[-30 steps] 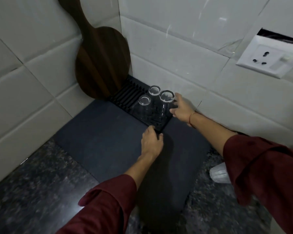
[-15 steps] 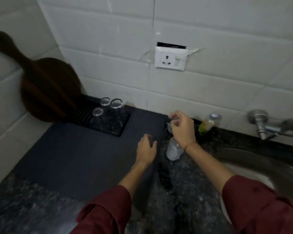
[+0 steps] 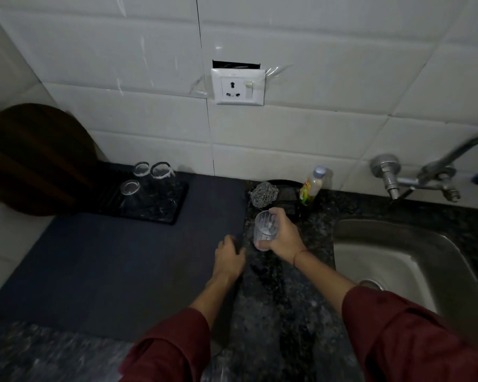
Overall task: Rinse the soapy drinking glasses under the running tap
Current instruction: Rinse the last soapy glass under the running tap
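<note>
My round dark wooden board [image 3: 33, 158] leans in the counter's [image 3: 282, 312] back-left corner; a steel-wool scourer [image 3: 263, 194] sits at the back edge.

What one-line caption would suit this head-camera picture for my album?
Right hand holds a glass above the counter, left hand rests on the dark mat, sink and tap alongside.

Dim overall, low contrast. Wall tiles [image 3: 315, 78] are lit brightest, with faint streaky glare. Dark counter [image 3: 273, 299] and mat [image 3: 108, 271] are underexposed, detail crushed. Blur is seen at lower left and on the wooden board [image 3: 33, 161]. Tile lines are bowed toward the edges.
</note>
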The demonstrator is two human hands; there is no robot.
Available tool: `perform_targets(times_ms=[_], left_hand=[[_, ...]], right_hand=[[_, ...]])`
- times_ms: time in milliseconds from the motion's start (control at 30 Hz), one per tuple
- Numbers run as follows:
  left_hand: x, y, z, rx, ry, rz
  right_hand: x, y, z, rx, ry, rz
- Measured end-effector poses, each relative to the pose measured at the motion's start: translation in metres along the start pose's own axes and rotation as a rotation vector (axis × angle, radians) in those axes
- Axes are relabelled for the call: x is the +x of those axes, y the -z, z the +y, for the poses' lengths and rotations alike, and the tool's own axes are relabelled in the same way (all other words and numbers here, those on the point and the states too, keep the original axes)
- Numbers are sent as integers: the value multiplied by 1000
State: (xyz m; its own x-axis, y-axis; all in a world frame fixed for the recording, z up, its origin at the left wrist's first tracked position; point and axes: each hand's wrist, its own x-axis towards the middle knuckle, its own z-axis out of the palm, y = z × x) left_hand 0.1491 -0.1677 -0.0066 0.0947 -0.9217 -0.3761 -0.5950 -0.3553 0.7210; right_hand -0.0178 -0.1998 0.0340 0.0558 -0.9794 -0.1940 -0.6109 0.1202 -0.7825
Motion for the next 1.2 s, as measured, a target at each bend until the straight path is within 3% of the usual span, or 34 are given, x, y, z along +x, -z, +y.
perform_targets(times_ms=[367, 700, 1000, 1200], left_hand=[[-15, -12, 35, -66, -37, 55], [-39, -127, 169, -109, -268, 171], [-39, -238, 328, -121, -330, 56], [-27, -260, 357, -123, -206, 195]], right_hand=[[-20, -3, 23, 142, 53, 303], [-85, 148, 105, 183, -4, 548], [-110, 263, 176, 158, 1, 538], [-105, 289, 188, 158, -13, 449]])
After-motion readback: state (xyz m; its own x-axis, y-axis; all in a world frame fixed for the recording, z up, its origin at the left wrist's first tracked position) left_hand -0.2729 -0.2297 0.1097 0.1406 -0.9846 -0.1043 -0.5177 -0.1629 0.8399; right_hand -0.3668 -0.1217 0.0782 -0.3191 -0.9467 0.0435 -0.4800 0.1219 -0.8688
